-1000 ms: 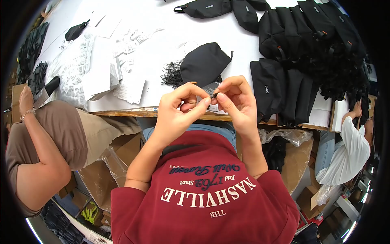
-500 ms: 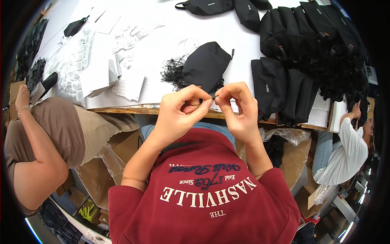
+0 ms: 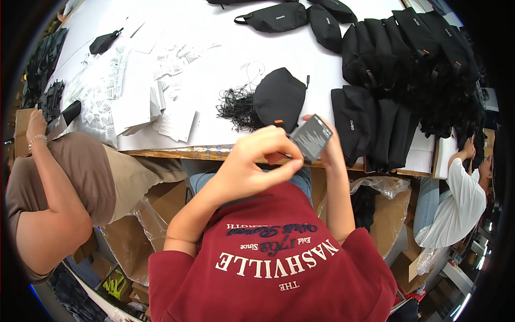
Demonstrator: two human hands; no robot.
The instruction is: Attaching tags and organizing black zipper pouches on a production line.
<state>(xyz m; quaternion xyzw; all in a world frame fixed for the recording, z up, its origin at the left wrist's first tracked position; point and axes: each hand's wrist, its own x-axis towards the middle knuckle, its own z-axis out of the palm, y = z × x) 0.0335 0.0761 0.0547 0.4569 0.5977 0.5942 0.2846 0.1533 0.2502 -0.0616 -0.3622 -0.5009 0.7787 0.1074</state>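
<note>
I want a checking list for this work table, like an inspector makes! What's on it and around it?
Surface: white table, wooden front edge.
Job's things: small dark card tag held up in the right hand; left hand pinches beside it, what it pinches too small to tell.
Clutter: black pouch, bundle of black strings, white paper slips, rows of black bags.
Fingers: both hands curled shut.
Cables: nothing seen.
Surroundings: a person in brown at left, a person in white at right, clear plastic bag, cardboard boxes below.
</note>
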